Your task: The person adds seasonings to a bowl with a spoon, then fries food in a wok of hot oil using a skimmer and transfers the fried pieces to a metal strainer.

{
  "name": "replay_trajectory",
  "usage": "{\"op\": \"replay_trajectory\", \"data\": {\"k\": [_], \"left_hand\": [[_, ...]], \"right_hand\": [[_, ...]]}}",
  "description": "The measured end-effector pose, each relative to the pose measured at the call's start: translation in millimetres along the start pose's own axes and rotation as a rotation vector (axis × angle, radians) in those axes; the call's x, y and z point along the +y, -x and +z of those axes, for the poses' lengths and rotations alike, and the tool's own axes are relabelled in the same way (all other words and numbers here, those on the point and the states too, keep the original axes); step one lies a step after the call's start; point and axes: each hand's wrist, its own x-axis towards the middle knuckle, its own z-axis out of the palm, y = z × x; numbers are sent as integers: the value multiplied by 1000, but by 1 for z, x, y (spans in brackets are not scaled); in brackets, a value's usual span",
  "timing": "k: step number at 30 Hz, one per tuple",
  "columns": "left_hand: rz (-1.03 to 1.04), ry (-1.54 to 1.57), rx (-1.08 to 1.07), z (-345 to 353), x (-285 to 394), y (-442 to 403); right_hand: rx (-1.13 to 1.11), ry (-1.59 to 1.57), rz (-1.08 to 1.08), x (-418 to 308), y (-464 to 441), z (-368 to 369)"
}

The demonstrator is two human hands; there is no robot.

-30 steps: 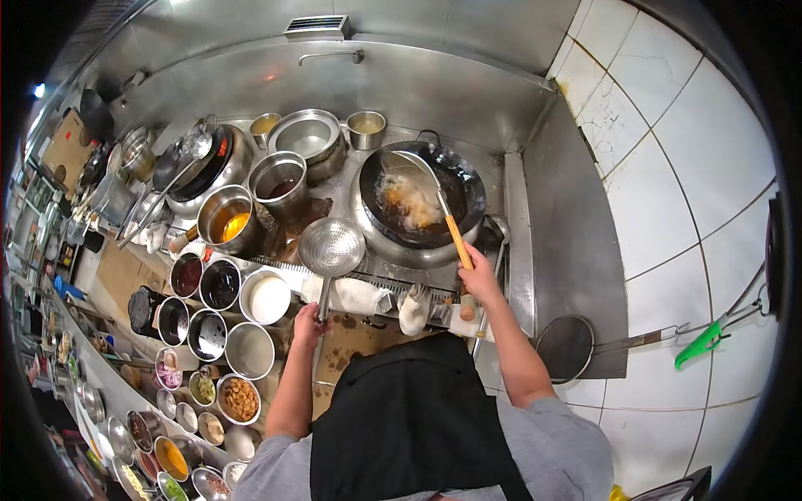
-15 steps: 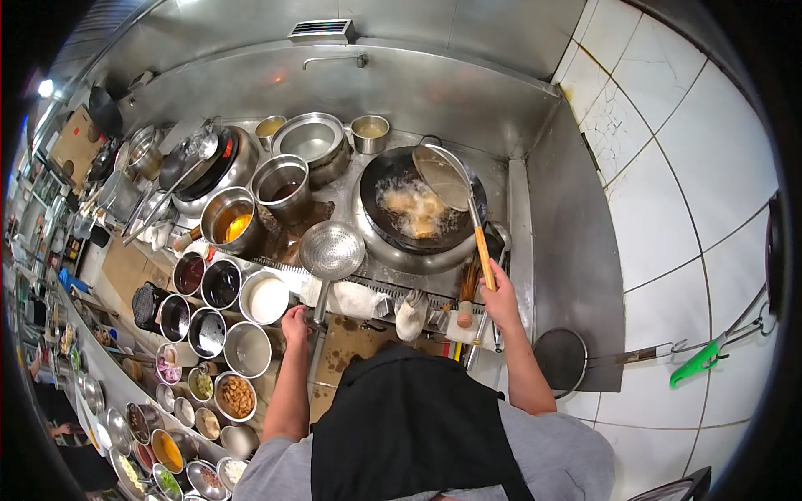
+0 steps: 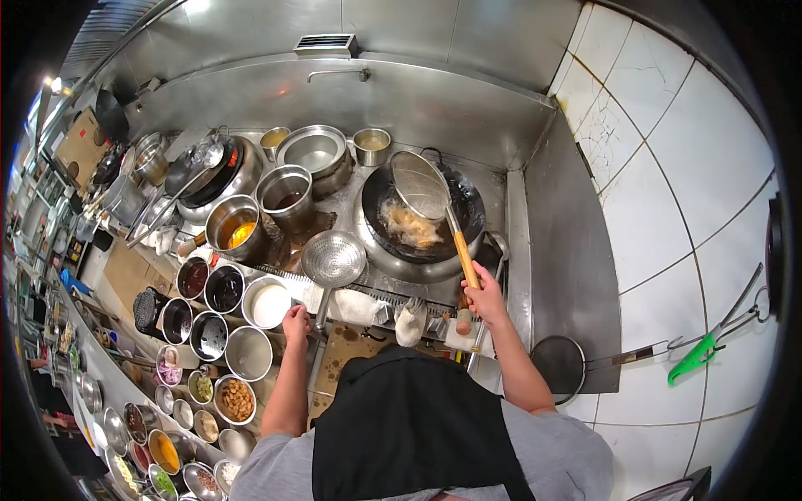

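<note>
My right hand (image 3: 484,294) is closed around the wooden handle of a mesh strainer (image 3: 420,185). The strainer is tilted above the far right part of a black wok (image 3: 469,219). Pale golden pieces of food (image 3: 409,225) bubble in oil in the wok, partly hidden by the strainer. My left hand (image 3: 296,324) is closed, right beside the handle of a perforated metal ladle (image 3: 333,258); whether its fingers grip that handle is not clear. The ladle's bowl sits left of the wok, near a pot of white contents (image 3: 267,304).
Metal pots, including one with yellow contents (image 3: 233,227), crowd the stove's left. A second wok (image 3: 192,177) with a ladle stands farther left. Ingredient bowls, such as one of brown pieces (image 3: 235,399), line the lower left. A green-handled tool (image 3: 696,357) hangs at the tiled right wall.
My right hand has drawn the strainer slightly left and lower toward me, with its bowl moving left over the wok. The bubbling looks weaker. My left hand stays about where it was.
</note>
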Motion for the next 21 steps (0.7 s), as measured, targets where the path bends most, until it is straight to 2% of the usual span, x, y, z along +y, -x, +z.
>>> {"op": "replay_trajectory", "data": {"k": [3, 6, 10, 12, 16, 21], "left_hand": [[-24, 59, -26, -2, -2, 0], [-43, 25, -29, -4, -5, -3], [-53, 60, -103, -12, -9, -8], [-79, 56, -75, -13, -11, -7], [-86, 35, -116, -15, -11, -10], [-109, 18, -122, -8, -8, -10]], "right_hand": [[5, 88, 21, 9, -2, 0], [26, 30, 82, 4, 3, -4], [14, -40, 63, 6, 11, -15], [69, 79, -32, 16, 9, -15], [41, 67, 13, 19, 4, -12], [-5, -188, 136, 2, 16, -18]]}}
